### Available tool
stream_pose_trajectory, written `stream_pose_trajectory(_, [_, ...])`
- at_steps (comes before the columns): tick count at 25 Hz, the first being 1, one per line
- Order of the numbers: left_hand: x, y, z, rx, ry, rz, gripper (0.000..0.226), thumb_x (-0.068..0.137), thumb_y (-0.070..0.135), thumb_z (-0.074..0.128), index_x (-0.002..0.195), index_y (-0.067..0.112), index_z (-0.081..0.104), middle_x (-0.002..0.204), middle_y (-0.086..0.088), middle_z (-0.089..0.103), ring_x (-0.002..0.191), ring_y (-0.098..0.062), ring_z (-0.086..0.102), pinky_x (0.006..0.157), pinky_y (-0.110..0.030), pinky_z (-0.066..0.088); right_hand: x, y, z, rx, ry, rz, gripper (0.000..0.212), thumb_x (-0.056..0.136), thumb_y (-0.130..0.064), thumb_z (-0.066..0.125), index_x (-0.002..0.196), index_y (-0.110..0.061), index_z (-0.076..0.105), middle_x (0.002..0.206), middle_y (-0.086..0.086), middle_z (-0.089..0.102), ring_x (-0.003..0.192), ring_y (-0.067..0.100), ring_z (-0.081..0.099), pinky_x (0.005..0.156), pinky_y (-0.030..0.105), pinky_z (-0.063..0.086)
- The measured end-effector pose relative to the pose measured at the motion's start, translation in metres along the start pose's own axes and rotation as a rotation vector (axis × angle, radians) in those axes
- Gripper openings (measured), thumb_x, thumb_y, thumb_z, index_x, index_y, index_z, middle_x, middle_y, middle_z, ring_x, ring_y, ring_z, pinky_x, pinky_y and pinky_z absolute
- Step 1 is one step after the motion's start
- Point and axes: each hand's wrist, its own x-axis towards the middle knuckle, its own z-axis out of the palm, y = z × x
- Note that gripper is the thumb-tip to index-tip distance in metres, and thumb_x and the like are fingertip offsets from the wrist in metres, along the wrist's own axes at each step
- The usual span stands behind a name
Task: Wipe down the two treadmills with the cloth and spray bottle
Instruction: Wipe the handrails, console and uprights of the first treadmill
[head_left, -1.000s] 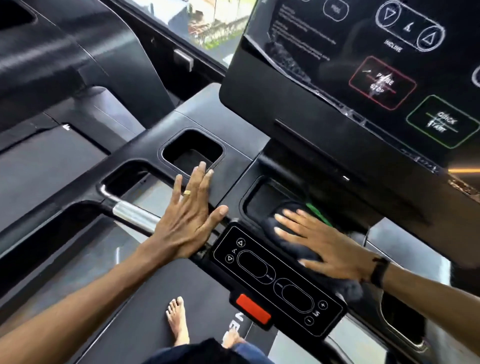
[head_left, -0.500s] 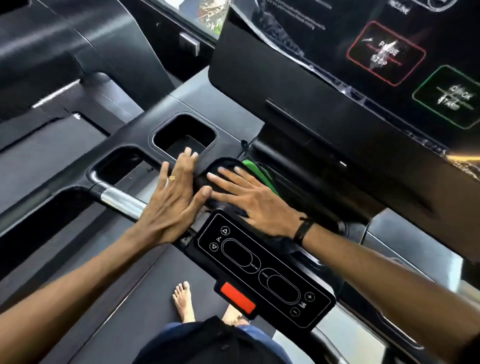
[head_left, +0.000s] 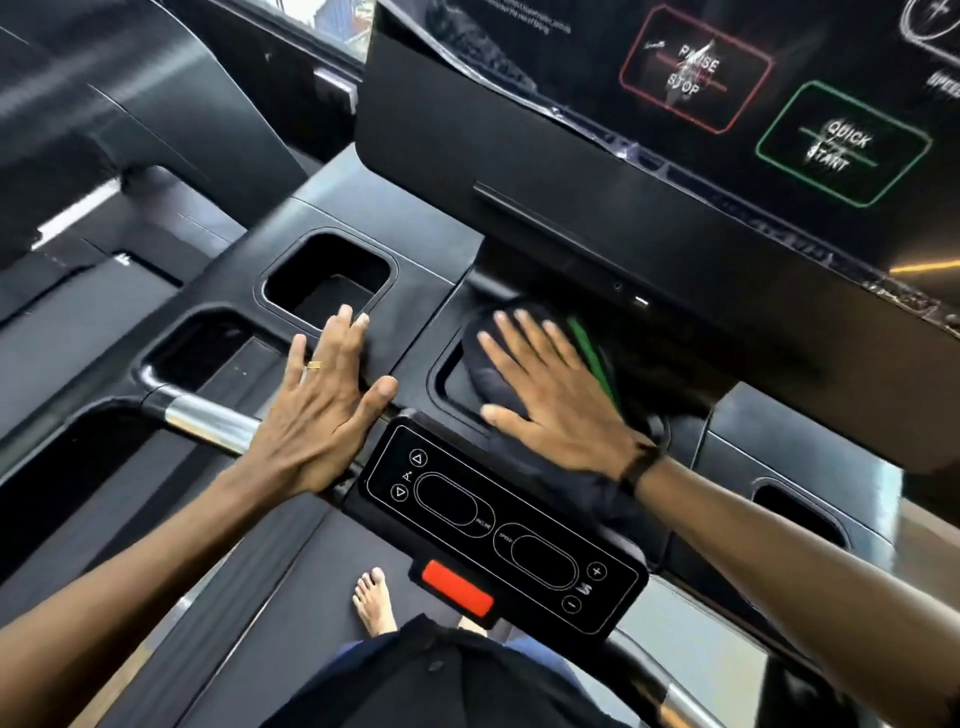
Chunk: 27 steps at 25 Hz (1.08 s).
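Dark cloth (head_left: 491, 374) flat under right hand (head_left: 558, 410) fingers (head_left: 511, 332).

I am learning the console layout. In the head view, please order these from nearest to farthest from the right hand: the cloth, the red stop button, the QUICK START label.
1. cloth: under the right hand, touching.
2. red stop button: below, on the console's near edge.
3. QUICK START label: above, on the screen.

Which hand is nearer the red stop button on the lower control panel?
Left, though only slightly. The left hand rests flat on the console up-left of the red stop button; the right hand presses the cloth farther up-right.
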Motion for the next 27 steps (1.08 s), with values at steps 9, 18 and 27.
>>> stream_pose_trajectory(9, [0.009,-0.010,0.003,0.105,-0.154,0.192,0.086,0.088,0.072,-0.014,0.156,0.021,-0.012,0.162,0.007,-0.025,0.147,-0.003,-0.025,0.121,-0.036,-0.015,-0.007,0.008,0.002,-0.030,0.104,0.291,0.075,0.094,-0.055,0.029,0.159,-0.018,0.020,0.166,0.008,0.014,0.153,0.027,0.013,0.124,0.047,0.011])
stream_pose_trajectory(18, [0.007,0.001,0.001,0.066,-0.160,0.121,0.081,0.088,0.070,-0.007,0.155,0.025,-0.018,0.160,0.008,-0.029,0.145,0.000,-0.027,0.118,-0.033,-0.023,-0.061,0.013,0.011,-0.053,0.042,0.759,0.091,0.094,-0.061,0.021,0.155,0.005,0.011,0.155,0.034,0.023,0.144,0.052,0.018,0.121,0.060,0.012])
stream_pose_trajectory(27, [0.007,0.009,-0.001,-0.118,0.180,-0.077,0.085,0.092,0.070,0.006,0.157,0.015,0.010,0.166,-0.003,-0.003,0.151,-0.005,-0.012,0.123,-0.039,-0.013,0.090,-0.023,-0.005,0.067,0.047,-0.023,0.078,0.094,-0.060,0.028,0.157,-0.015,0.024,0.165,0.007,0.019,0.153,0.026,0.013,0.125,0.043,0.004])
